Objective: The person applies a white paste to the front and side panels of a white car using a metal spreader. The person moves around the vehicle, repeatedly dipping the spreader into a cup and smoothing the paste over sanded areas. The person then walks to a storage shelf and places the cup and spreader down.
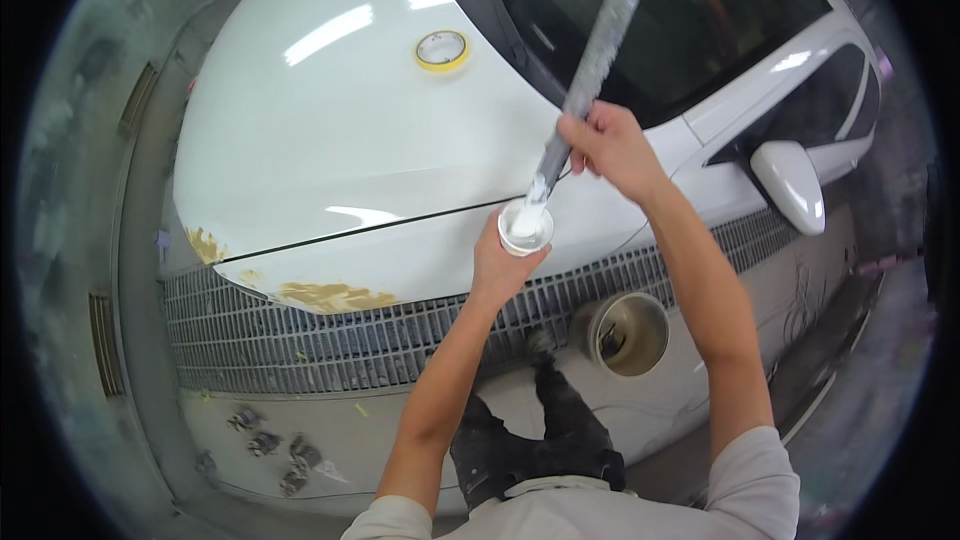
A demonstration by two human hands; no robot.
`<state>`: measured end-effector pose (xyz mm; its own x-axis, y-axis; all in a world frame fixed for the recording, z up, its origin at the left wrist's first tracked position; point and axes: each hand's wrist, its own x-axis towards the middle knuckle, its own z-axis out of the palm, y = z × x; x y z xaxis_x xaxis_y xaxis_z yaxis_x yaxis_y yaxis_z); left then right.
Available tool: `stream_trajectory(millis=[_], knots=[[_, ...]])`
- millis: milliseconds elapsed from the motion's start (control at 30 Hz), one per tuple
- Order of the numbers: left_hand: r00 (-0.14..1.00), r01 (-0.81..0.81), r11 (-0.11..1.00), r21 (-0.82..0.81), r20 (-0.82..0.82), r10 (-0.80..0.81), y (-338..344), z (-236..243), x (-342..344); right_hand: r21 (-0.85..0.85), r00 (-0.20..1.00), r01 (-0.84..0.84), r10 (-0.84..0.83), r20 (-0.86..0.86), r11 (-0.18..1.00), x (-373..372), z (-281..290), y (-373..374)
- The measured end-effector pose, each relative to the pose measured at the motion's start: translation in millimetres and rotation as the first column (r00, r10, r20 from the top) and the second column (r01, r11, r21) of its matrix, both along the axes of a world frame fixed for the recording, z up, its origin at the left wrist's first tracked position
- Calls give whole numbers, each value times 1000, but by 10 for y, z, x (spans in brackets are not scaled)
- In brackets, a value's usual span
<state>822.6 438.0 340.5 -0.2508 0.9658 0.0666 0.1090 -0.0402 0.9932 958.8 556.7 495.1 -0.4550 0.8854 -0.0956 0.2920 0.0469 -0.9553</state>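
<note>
My left hand is wrapped round a small white cup in front of me, near the car's fender. With my right hand I grip a long grey mixing stick, its surface splotched and worn. The stick slants from upper right down to the cup, and its lower end, coated in white paint, reaches the cup's mouth. Behind both hands stands a white car, with tan filler patches on its front corner.
On the hood lies a roll of yellow tape. The car's side mirror juts out at the right. Below the car runs a floor grating, with a round bin beside it. Several dark, crumpled-looking items lie on the floor at the lower left.
</note>
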Motion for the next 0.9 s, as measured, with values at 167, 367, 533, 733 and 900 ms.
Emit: stream_trajectory(millis=[167,367,533,733,900], knots=[[999,-39,998,45,-9,39,178,4,496,10,995,-29,30,-94,1000,419,-19,-105],[996,-84,996,43,-19,85,306,31,780,95,983,-63,78,-167,994,814,-32,203],[994,-109,994,-7,-7,109,416,59,849,-3,993,-26,26,-115,1000,735,-205,312],[987,-158,987,-2,-36,158,448,4,826,-37,992,27,-31,-123,999,583,-115,776],[981,-186,982,-41,45,188,464,-22,838,-48,994,-13,8,-110,999,549,15,1025]])
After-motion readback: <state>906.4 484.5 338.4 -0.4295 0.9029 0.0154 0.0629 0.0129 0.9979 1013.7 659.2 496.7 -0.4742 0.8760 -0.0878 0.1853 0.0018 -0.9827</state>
